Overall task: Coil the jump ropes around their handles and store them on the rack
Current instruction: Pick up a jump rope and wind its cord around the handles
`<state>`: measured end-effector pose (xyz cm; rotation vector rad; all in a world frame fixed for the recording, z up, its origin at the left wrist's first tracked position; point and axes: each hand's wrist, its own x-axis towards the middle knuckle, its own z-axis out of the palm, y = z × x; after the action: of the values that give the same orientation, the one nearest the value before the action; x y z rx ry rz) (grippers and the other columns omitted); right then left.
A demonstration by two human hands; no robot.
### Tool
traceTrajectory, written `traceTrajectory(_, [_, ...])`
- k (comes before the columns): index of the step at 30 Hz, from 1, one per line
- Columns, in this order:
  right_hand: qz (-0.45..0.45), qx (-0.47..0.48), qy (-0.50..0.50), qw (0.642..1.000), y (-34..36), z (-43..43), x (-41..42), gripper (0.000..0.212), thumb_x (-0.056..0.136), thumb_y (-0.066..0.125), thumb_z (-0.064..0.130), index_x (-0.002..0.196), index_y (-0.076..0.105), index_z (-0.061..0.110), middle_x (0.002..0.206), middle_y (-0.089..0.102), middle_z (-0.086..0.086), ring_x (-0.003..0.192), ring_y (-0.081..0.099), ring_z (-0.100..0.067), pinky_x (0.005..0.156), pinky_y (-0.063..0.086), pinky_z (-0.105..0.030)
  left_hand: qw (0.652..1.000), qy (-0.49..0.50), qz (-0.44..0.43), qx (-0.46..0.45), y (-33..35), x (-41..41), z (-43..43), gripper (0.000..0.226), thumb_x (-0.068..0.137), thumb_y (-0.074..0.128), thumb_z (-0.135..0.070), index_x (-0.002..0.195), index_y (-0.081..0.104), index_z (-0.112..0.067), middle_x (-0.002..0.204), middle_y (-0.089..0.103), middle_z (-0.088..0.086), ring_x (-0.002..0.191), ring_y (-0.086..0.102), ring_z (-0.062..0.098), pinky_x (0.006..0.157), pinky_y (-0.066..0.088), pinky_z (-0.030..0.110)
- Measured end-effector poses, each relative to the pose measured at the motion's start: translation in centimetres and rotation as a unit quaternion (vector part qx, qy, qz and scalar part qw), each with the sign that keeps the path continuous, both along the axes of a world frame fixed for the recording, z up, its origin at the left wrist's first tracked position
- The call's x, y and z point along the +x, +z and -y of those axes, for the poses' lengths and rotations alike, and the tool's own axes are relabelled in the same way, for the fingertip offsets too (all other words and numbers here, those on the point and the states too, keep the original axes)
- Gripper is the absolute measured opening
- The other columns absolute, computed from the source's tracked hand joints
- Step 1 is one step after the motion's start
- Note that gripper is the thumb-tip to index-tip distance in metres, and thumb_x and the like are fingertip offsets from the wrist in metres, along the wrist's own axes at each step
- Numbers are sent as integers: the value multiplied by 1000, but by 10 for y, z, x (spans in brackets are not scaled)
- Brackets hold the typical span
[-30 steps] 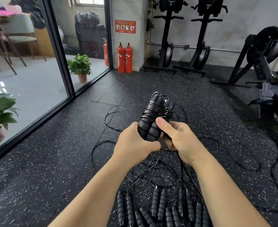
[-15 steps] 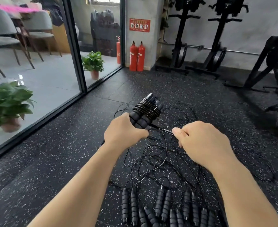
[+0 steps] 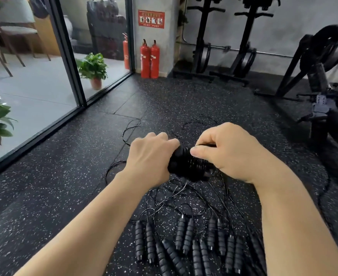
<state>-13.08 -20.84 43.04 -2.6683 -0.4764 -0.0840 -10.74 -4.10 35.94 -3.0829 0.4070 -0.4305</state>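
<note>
Head view: both hands grip coiled handles above tangled ropes, spare handles.

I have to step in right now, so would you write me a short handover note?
Left hand grips the paired handles, held roughly level.
Right hand pinches the cord at the coil wound around them.
Done: several turns on this rope.
Left: finish this coil, then wind the other ropes, whose handles and tangled cords lie on the floor. No storage rack identified.
</note>
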Motion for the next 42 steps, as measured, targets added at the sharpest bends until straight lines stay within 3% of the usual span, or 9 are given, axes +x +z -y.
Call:
traceTrajectory(6, [-29,78,-2,996,-19,18,17,23,85,66,41,73,71,22,70,67,4,72,63,-17,78,52,-46,996,-84,-16,4,0,-2,3,42,82,62,-25,119,47,-36,118,45,-9,111,43,19,88,40,36])
traceTrajectory(10, [-53,147,1,988,-28,28,20,31,79,73,45,70,69,15,46,45,9,46,40,-11,53,39,-33,986,-151,-50,-45,-1,-1,-5,47,78,66,-16,117,50,-36,119,42,-16,108,35,14,90,40,36])
traceTrajectory(14, [-83,221,5,972,-33,30,22,57,65,76,51,66,59,-3,43,31,7,42,24,-10,42,22,-21,957,-226,-89,-162,-6,0,-11,48,69,62,-3,102,54,-36,109,44,-20,101,37,13,83,46,39])
traceTrajectory(19, [-134,271,-12,953,-38,28,25,61,58,73,60,59,53,3,50,42,-1,47,36,-11,44,30,-21,898,-266,-143,-321,-6,-5,-8,42,64,72,-10,94,55,-34,105,50,-7,101,50,19,88,46,34])
traceTrajectory(23, [-142,264,19,954,-50,19,31,34,70,81,27,46,66,10,53,63,4,47,60,2,55,48,-18,855,-244,-180,-421,-7,-9,-3,45,60,77,-4,101,57,-5,92,52,4,80,55,18,67,46,26])
traceTrajectory(25, [-145,315,-13,938,-54,13,34,58,86,66,8,31,59,24,40,57,15,42,56,8,55,48,-15,823,-228,-209,-476,-5,-10,-2,47,59,72,3,102,55,-2,85,53,12,69,52,16,56,42,24])
traceTrajectory(28, [-175,237,-43,955,-59,13,30,42,95,46,-6,73,46,29,59,49,20,54,44,9,61,42,-11,808,-191,-203,-519,-4,-10,1,49,56,68,-1,104,55,0,78,52,14,64,48,14,53,40,29])
traceTrajectory(35, [-153,76,-63,983,-59,3,31,40,98,46,44,68,52,19,46,53,4,43,55,-14,61,46,-33,845,-13,-137,-517,-4,-4,1,33,52,69,-30,79,55,-17,63,51,-13,55,44,8,51,37,20])
traceTrajectory(42, [-124,-54,-54,989,-50,-5,21,28,97,46,38,74,47,23,55,61,3,53,66,-10,56,41,-28,847,101,-113,-510,-7,7,-13,26,60,71,-35,70,55,-18,57,55,-11,56,52,12,54,44,23])
